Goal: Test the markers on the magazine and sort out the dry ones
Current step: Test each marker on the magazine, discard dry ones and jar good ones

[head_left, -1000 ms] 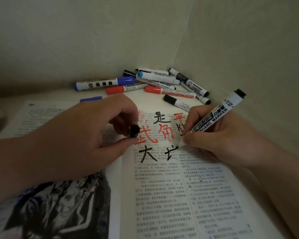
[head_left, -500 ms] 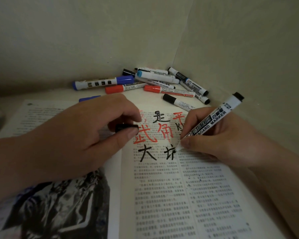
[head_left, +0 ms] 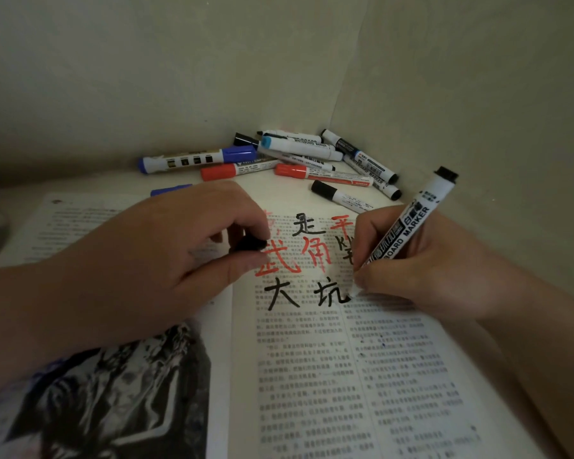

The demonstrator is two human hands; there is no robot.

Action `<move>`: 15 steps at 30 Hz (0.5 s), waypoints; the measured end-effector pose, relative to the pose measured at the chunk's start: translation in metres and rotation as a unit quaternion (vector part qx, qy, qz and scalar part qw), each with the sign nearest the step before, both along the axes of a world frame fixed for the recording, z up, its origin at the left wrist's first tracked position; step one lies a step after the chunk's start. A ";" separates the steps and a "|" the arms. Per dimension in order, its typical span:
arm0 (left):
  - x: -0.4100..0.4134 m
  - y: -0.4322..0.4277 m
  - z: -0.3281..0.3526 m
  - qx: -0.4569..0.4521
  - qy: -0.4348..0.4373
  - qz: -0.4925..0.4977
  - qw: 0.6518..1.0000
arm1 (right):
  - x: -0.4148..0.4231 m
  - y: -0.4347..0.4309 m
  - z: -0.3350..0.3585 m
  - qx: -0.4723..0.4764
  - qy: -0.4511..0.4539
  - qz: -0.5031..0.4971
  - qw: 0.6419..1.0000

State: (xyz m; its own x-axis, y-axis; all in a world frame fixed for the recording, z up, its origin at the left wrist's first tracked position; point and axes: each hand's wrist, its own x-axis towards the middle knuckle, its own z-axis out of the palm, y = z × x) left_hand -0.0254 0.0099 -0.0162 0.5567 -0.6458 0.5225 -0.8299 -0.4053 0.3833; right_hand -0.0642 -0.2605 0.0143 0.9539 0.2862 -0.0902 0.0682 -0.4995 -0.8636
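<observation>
**A:** Hands first: what is each one doing?

**B:** Right hand [head_left: 421, 270] is gripping a marker [head_left: 408, 226] like a pen, fingers curled round the barrel, its tip pressing on the magazine [head_left: 312, 376]. Left hand [head_left: 166, 256] is pinching a black cap [head_left: 249, 244] between thumb and fingertips while resting on the left page.

**A:** So which step is this?

**B:** I'd say the test itself. The tip is sitting at the end of two bold black characters [head_left: 307, 294] on the right page, just under some red writing [head_left: 292, 256]. The ink is looking dark and solid, so this one is probably not dry.

**A:** And the other markers?

**B:** They are lying in a pile [head_left: 305, 157] in the far corner of the desk [head_left: 279, 190], against the walls, with blue, red and black caps mixed together. A blue piece [head_left: 171, 189] is peeking out behind the left hand. I cannot tell which ones are already tested, and no separate dry group is showing.

**A:** What is the next move asking for?

**B:** Lifting the tip, bringing both hands together and lining the cap up squarely with it. Then the marker is needing its own spot, apart from any dry ones.
</observation>
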 end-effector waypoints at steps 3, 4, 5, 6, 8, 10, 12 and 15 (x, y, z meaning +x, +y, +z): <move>0.008 0.000 -0.005 -0.020 0.024 0.013 0.999 | 0.001 0.000 0.000 -0.023 -0.021 -0.008 0.999; 0.011 0.000 -0.006 -0.006 0.031 0.018 0.999 | 0.001 0.000 0.000 -0.027 -0.025 -0.008 0.999; 0.012 0.000 -0.007 0.005 0.037 0.022 0.999 | 0.001 0.000 0.000 -0.026 -0.031 -0.011 0.999; 0.011 -0.001 -0.006 -0.001 0.046 0.023 0.999 | 0.001 0.000 -0.001 -0.014 -0.041 -0.018 0.999; 0.003 -0.003 -0.003 -0.056 0.061 0.020 0.996 | 0.002 0.000 -0.004 0.074 -0.066 -0.052 0.994; -0.006 -0.005 0.001 -0.096 0.080 0.024 0.992 | 0.001 0.002 -0.005 0.213 -0.075 -0.076 0.971; -0.009 -0.006 0.002 -0.121 0.101 0.022 0.987 | -0.003 0.009 -0.005 0.297 -0.085 -0.061 0.949; -0.007 -0.006 0.002 -0.142 0.153 0.014 0.978 | -0.008 0.021 -0.004 0.322 -0.091 -0.011 0.942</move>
State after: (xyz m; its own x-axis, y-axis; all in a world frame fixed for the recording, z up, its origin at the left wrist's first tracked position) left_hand -0.0329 0.0044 -0.0146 0.7302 -0.4819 0.4843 -0.6490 -0.2676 0.7122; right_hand -0.0726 -0.2398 0.0101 0.9435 0.2051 0.2602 0.2396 0.1200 -0.9634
